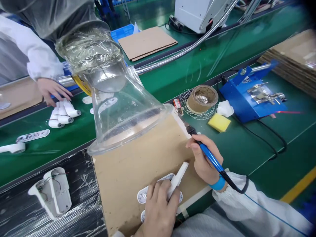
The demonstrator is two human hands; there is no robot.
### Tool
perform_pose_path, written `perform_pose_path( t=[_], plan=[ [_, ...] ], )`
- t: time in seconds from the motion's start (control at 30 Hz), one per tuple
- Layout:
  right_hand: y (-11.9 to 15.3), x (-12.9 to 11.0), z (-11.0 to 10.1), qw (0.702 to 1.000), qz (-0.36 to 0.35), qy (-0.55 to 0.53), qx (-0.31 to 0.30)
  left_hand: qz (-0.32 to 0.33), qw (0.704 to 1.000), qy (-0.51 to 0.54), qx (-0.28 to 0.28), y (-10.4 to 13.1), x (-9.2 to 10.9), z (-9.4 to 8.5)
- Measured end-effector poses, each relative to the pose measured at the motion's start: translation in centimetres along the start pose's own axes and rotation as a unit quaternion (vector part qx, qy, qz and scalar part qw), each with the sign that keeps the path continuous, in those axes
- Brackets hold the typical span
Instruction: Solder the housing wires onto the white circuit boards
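Note:
My right hand (206,161) grips a soldering iron (209,154) by its blue handle, its tip pointing up and away over the right edge of the cardboard sheet (128,171). My left hand (160,209) is closed around a narrow white plastic part (181,172), which slants up to the right. Beneath it lies a white oval plate (142,196) with a round hole in its end, partly covered by my fingers. The edge of a second white piece (142,215) peeks out lower down, mostly hidden.
A clear fume hood (123,121) hangs over the board's far side. On the right are a solder wire coil with a cardboard ring (197,103), a yellow sponge (219,123) and a blue stand (249,95). White shells (55,194) lie left. Another person's hand (53,90) touches white parts.

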State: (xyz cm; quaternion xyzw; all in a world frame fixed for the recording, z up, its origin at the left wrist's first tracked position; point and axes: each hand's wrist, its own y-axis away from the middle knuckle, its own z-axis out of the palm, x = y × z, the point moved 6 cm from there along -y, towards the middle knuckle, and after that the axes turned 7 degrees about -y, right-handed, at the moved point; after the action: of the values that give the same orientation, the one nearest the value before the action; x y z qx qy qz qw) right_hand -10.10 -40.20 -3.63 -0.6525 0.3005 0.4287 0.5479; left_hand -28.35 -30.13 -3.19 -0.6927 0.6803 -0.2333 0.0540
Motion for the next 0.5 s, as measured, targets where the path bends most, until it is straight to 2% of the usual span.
perform_pose_path(
  t=[0.13,0.27,0.37,0.5],
  plan=[
    [0.2,0.0,-0.2,1.0,-0.006,-0.017,0.021,-0.01,0.999,-0.03,-0.013,-1.4,-3.0,0.3],
    [0.4,-0.1,-0.2,0.999,0.007,-0.033,0.025,-0.021,0.997,-0.073,0.022,-3.4,-7.0,-0.4],
    [0.5,-0.2,-0.3,0.998,0.02,-0.044,0.026,-0.057,0.997,-0.024,0.043,-4.6,-9.3,-1.5],
    [0.4,-0.5,-0.1,0.996,0.03,-0.083,0.025,-0.16,0.982,0.089,0.045,-6.0,-12.3,-3.4]
  ],
)
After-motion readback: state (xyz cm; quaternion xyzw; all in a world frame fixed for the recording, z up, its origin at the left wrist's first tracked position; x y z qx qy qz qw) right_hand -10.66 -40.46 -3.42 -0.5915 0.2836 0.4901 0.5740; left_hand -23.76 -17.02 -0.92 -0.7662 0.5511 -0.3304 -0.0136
